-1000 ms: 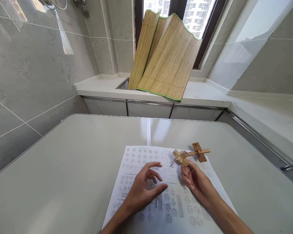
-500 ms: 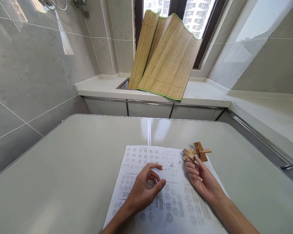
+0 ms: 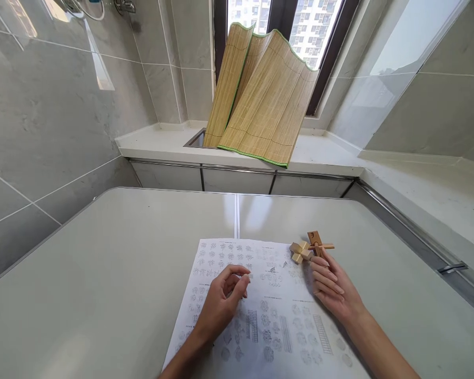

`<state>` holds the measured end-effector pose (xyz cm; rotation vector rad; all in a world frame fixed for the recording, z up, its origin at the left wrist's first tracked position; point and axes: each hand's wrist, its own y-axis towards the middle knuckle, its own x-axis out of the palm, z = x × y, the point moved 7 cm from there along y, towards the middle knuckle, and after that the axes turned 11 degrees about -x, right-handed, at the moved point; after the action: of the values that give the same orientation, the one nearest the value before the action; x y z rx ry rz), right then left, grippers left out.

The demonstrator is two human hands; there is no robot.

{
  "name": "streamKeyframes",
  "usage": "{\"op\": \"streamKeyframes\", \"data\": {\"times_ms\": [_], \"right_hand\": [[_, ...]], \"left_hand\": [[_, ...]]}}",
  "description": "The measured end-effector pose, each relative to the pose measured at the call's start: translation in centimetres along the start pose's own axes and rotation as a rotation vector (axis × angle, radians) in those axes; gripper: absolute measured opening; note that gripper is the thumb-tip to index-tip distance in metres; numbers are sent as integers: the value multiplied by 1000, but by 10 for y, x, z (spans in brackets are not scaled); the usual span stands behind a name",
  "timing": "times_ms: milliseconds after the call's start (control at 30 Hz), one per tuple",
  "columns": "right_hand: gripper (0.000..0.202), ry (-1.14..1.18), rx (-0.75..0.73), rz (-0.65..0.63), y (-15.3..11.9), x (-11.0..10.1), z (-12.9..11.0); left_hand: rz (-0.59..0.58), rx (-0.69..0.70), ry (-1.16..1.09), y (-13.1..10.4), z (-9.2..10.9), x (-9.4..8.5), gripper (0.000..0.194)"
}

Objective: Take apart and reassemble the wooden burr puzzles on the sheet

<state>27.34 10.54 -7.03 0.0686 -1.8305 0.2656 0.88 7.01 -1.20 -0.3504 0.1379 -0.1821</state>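
Note:
A printed sheet (image 3: 268, 310) with rows of small drawings lies on the pale table (image 3: 114, 273). Over its middle is my left hand (image 3: 227, 295), fingers curled and the thumb close to the index finger; whether something small is between them cannot be made out. My right hand (image 3: 334, 284) rests at the sheet's right side, palm partly up. Its thumb and index finger are at a brown wooden piece (image 3: 315, 238) with a thin crossbar and a dark mark. Touching or just left of that piece sits a light wooden interlocking block (image 3: 300, 251), beyond my right fingertips.
A folded bamboo mat (image 3: 266, 95) with green edging leans against the window above a white ledge (image 3: 327, 152). Grey tiled walls (image 3: 63, 116) flank the table. A metal rail (image 3: 411, 226) runs along the right side.
My right hand has shifted from the light block to the brown piece, and the block has turned a little. The fingers and thumb of my left hand have drawn closer together.

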Motion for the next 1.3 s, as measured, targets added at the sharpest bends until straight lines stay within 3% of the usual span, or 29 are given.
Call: {"op": "streamKeyframes", "data": {"times_ms": [167,400,667,733,800,867,933,1000,1133,1200,1300], "right_hand": [[37,-113,7,29,7,-14,-11],[13,-219,-85,59,5,-3,-18],[27,-435,-413,127,-2,11,-29],[33,-777,-578,178,-13,23,-35],[39,-1067,-668,123,-22,41,-30],[43,-1322,-657,-4,-28,55,-13],[49,-1490,-567,-155,-32,61,12],[51,-1618,-513,-334,-38,66,37],[44,-1719,-435,-640,-51,76,78],[41,-1705,-354,-721,-55,77,91],[38,-1690,-293,-735,-56,78,96]], "left_hand": [[-14,-5,-12,-1,1,1,36],[-26,34,-9,-3,5,2,34],[-11,42,-14,-1,4,1,35],[-17,49,-9,-2,4,2,35],[-21,59,16,-3,5,3,34],[-24,87,48,-5,5,5,34],[-56,135,56,-7,5,8,37],[-140,189,8,-9,6,13,53],[-360,219,-119,-13,9,24,89],[-429,201,-135,-15,11,27,88],[-414,187,-131,-14,13,26,78]]}}
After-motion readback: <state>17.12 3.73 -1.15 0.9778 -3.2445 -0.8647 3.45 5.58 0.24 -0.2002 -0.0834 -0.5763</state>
